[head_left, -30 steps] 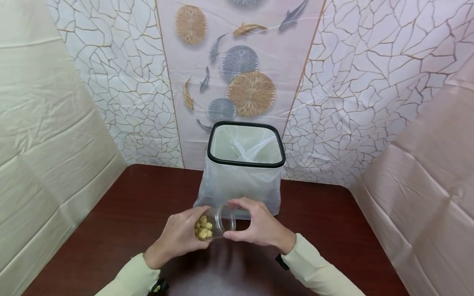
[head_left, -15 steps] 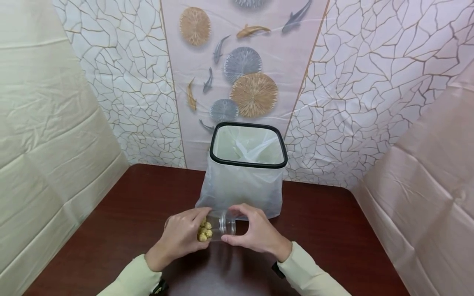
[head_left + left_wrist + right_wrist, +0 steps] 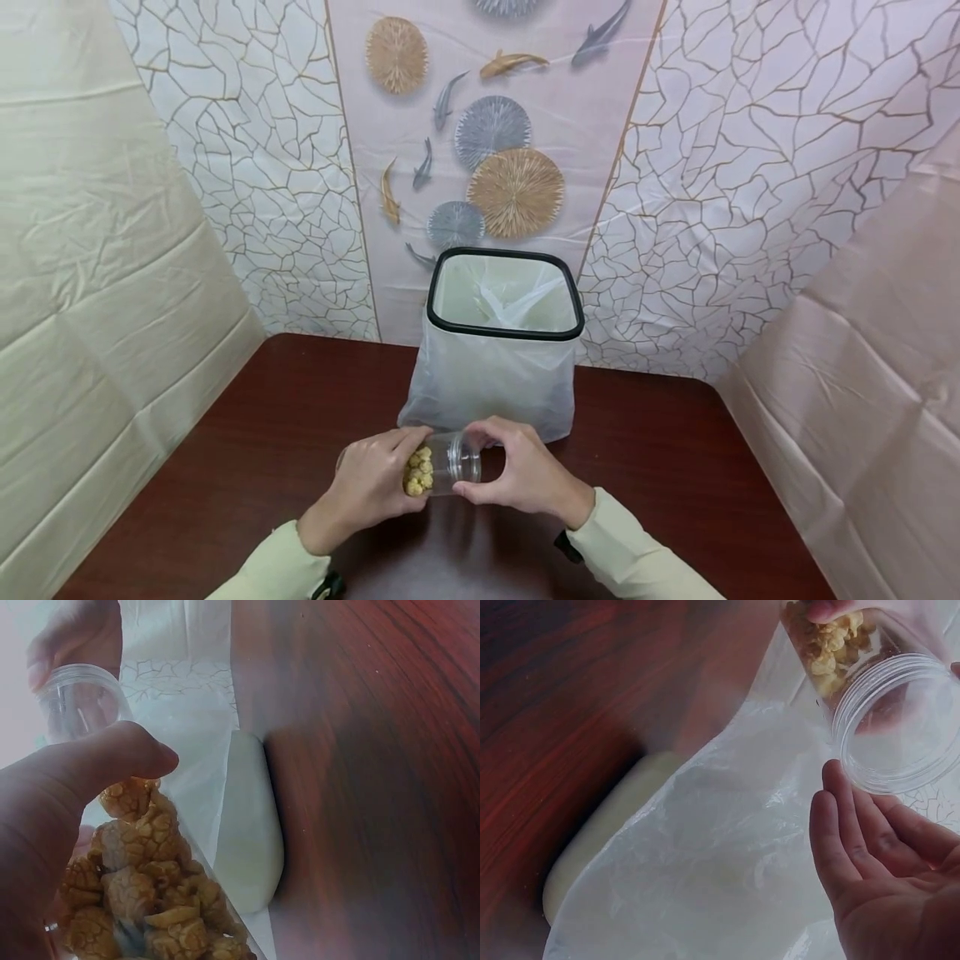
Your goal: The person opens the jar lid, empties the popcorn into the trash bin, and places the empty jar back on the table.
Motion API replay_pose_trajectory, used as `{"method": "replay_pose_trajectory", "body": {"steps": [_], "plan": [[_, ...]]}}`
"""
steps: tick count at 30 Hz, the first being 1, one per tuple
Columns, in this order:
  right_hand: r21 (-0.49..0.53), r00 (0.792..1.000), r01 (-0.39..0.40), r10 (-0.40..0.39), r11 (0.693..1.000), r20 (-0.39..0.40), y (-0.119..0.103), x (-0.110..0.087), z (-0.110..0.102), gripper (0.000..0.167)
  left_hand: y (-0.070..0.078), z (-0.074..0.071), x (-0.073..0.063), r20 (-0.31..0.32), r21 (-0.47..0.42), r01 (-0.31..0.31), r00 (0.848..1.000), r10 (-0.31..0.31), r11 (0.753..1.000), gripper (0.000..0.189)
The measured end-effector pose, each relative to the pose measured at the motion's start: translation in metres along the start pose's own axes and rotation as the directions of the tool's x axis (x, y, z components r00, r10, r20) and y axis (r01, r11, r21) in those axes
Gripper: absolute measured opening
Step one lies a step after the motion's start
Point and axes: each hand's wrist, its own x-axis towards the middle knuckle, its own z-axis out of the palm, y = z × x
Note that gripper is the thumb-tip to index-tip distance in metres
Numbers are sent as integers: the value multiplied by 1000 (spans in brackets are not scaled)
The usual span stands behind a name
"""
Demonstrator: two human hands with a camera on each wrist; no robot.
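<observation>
A clear jar lies sideways between my hands, above the table, its rim pointing right. Clumps of golden popcorn sit toward its base. My left hand grips the jar's body, with the thumb across it in the left wrist view. At the other end, my right hand holds the clear ridged rim between thumb and fingers. Whether a clear lid covers the mouth cannot be told. The base is hidden behind my left hand.
Just behind my hands stands a pale bin with a black rim, lined with a translucent bag that hangs down outside. The dark red-brown table meets patterned cloth at the back and sides.
The jar has turned slightly, so its rim end now appears more side-on, and it sits a little lower and further right in view. Both hands stay on it.
</observation>
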Motion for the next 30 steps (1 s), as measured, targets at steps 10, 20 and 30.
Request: {"method": "replay_pose_trajectory", "body": {"steps": [10, 20, 30], "plan": [[-84, 986, 160, -163, 983, -30, 7, -6, -5, 61, 7, 4, 5, -70, -8, -27, 997, 27, 1000, 76], [-197, 950, 314, -305, 929, 73, 8, -9, -19, 83, 15, 7, 2, 109, -120, 113, 989, -100, 986, 81], [-81, 997, 7, -1, 997, 81, 1, -12, -36, 84, 16, 7, 4, 121, -115, 142, 984, -128, 983, 78]]}}
